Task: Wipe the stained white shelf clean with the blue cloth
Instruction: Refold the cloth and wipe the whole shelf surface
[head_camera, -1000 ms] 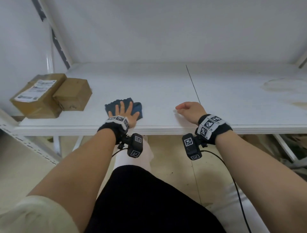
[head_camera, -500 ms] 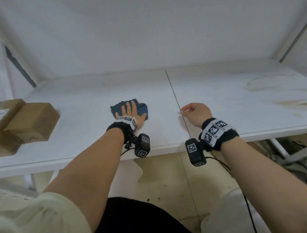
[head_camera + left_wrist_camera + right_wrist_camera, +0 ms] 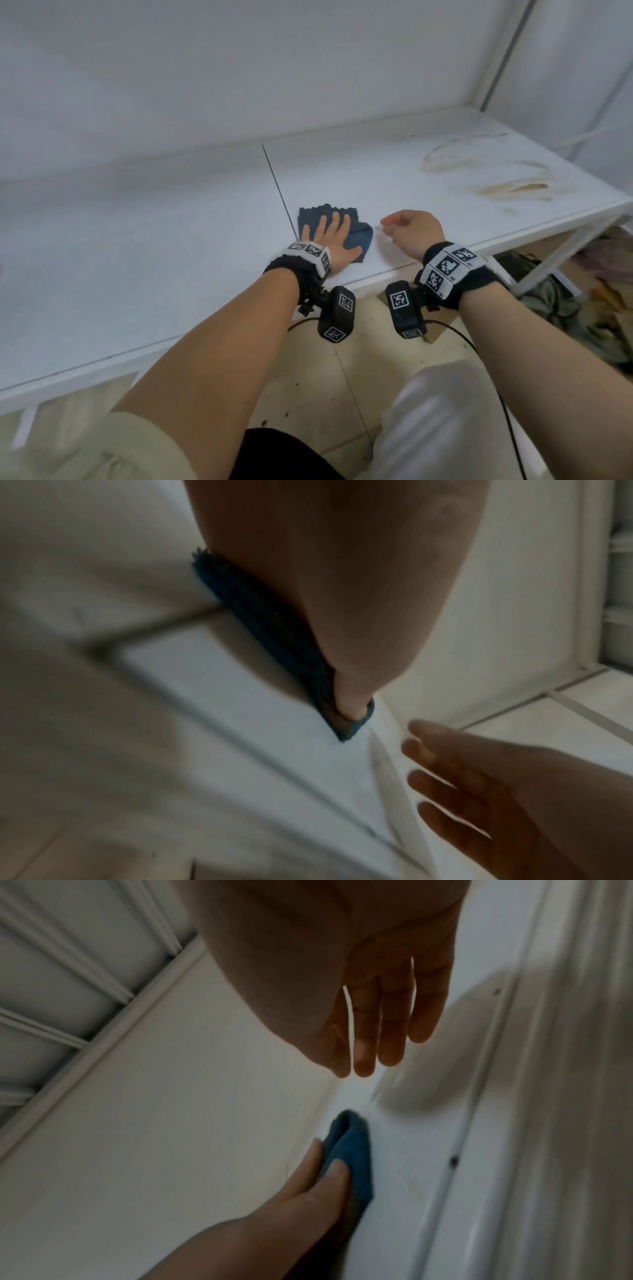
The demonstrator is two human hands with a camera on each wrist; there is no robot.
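A left hand (image 3: 330,236) presses flat, fingers straight, on a folded blue cloth (image 3: 463,236) near the white shelf's (image 3: 171,260) front edge. Just right, the right hand (image 3: 412,231) hangs loosely curled, empty. Brown stains (image 3: 510,187) lie far right.

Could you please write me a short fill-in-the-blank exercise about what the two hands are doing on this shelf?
1. The left hand presses flat on the ____ cloth.
2. The brown stains lie to the cloth's ____.
3. The right hand holds ____.
4. The shelf is coloured ____.

Missing words: blue; right; nothing; white
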